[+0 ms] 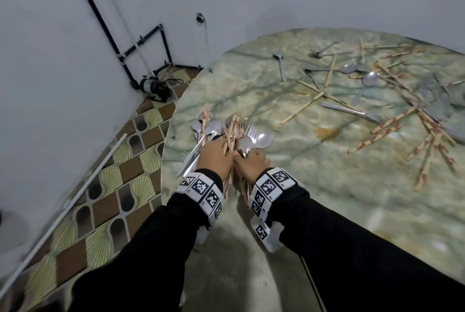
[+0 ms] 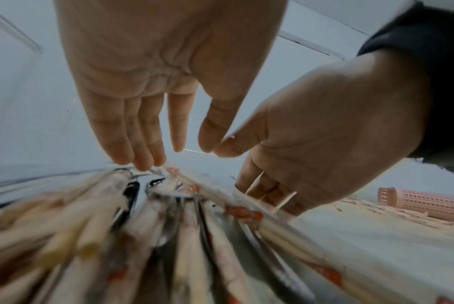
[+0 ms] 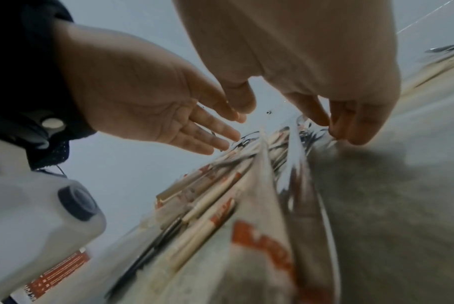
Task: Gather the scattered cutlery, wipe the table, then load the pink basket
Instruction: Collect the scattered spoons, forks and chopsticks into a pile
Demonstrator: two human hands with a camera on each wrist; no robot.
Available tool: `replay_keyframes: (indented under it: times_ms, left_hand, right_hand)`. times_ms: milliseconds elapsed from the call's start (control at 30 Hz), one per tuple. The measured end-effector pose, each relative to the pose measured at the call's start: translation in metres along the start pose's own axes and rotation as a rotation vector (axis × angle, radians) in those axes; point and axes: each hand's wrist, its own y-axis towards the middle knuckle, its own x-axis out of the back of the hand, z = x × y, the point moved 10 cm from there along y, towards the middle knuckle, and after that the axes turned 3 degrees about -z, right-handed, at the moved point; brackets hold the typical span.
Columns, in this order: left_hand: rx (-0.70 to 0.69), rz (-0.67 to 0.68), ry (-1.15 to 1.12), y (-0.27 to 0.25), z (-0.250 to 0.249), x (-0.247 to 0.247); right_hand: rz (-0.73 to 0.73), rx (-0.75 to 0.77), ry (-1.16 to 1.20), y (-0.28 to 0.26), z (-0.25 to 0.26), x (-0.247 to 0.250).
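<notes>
Marbled desk carries at its left edge a stiff, likely slippery bundle of cutlery and chopsticks, left hand pressing straight fingers on it, right hand curling fingers round its middle, probably the surest hold.

A plain dining corner, in a home or a small eatery; which one cannot be told. A round marble-look tabletop strewn with spoons and paper-sleeved chopsticks stands against bare grey walls. At lower left are brown-and-yellow patterned floor tiles. At upper left, black pipes run down to a small pump.
</notes>
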Motion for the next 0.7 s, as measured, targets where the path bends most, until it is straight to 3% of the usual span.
replay_keyframes:
  times_ms: [200, 433, 600, 700]
  left_hand:
    - [0.019, 0.031, 0.053, -0.006, 0.011, -0.009]
    - [0.02, 0.045, 0.032, -0.013, 0.012, -0.012]
    - [-0.023, 0.056, -0.009, -0.02, -0.006, -0.009]
    - [-0.045, 0.098, -0.083, -0.025, -0.022, -0.012]
  right_hand:
    - [-0.045, -0.025, 0.265, 0.005, -0.009, 0.001]
    - [0.106, 0.034, 0.448, 0.003, -0.004, -0.007]
    - [0.082, 0.078, 0.466, -0.005, -0.015, 0.017]
    - [0.05, 0.005, 0.604, -0.006, -0.036, 0.038]
